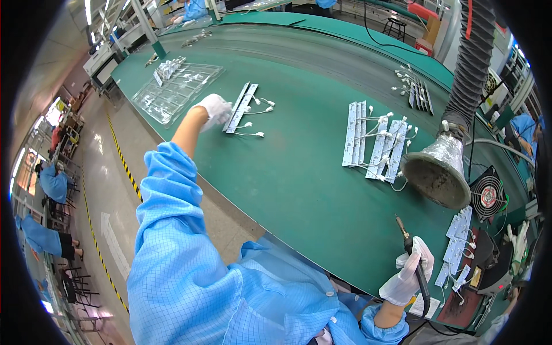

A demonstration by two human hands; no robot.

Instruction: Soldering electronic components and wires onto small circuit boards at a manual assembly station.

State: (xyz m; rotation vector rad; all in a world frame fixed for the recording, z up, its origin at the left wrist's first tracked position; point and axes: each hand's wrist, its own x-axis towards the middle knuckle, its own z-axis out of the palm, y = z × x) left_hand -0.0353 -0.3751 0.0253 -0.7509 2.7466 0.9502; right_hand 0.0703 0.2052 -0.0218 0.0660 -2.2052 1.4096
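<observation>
My left hand (215, 110), in a white glove, is stretched out over the bench with its fingers bent. The fingertips meet the left edge of a pair of narrow white LED strips (240, 108) with short white wires and plugs. In my gloved right hand (409, 271), near the front edge, is a soldering iron (424, 287), its bare tip pointing up and away from me. More LED strips (354, 134) with wires lie in a group at the middle right. Several others (457, 244) are stacked beside the iron.
A cone-shaped extraction hood (437, 171) on a ribbed hose hangs over the right side. Behind it stands a small black fan (487, 194). A clear plastic tray (177, 86) bearing strips lies far left. More strips (420, 92) rest on the conveyor belt (322, 54).
</observation>
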